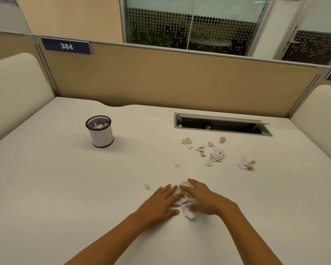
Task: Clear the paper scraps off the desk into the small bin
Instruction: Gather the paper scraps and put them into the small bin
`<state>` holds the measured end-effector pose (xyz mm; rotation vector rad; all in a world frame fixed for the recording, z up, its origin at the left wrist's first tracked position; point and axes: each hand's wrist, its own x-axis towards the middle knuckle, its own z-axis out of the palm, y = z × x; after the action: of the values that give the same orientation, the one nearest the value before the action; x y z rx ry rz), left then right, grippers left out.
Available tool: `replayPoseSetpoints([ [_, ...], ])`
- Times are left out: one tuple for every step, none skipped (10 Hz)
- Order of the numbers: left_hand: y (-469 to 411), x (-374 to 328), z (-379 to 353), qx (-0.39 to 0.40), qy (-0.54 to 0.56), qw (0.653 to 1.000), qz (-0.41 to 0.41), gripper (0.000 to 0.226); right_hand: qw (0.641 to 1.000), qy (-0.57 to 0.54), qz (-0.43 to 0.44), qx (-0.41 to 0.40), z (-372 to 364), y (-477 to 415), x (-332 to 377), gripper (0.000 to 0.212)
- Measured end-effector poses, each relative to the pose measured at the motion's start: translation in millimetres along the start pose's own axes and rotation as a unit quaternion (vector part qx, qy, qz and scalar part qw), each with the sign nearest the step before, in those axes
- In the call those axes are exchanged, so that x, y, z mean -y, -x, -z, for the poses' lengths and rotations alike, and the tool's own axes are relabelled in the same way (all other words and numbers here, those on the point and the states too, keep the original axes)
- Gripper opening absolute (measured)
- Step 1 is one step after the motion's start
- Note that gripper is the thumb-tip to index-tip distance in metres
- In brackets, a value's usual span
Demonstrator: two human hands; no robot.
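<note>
A small round bin with a black mesh rim and white wrap stands upright at the desk's left middle, with some crumpled paper inside. My left hand and my right hand lie flat on the desk near the front, fingers spread, pressing a small pile of paper scraps between them. More scraps lie scattered to the right, several white and tan bits, with another clump farther right. Two single scraps lie apart from the rest.
The white desk is fenced by a tan partition at the back and cream side panels. An open cable slot with a raised flap sits at the back right, just behind the scattered scraps.
</note>
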<state>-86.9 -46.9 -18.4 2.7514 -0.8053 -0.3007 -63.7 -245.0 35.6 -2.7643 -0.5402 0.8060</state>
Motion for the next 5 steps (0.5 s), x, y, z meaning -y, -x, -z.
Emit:
replayPoseSetpoints([
  [1, -9, -6, -0.042, 0.039, 0.998, 0.024, 0.049, 0.992, -0.098, -0.010, -0.073, -1, 5, 6, 0.051],
  [4, -11, -14, -0.092, 0.057, 0.994, 0.012, 0.043, 0.970, -0.195, -0.023, -0.144, -3, 6, 12, 0.040],
  [5, -12, -20, -0.118, 0.138, 0.982, 0.047, 0.043, 0.979, -0.099, -0.006, -0.180, -6, 6, 18, 0.026],
  [4, -15, -16, -0.156, 0.114, 0.980, 0.057, 0.027, 0.974, -0.089, -0.020, -0.206, -8, 1, 16, 0.022],
  [-4, -20, -5, -0.185, 0.168, 0.962, 0.113, 0.018, 0.961, -0.082, -0.022, -0.262, -8, -1, 15, 0.019],
])
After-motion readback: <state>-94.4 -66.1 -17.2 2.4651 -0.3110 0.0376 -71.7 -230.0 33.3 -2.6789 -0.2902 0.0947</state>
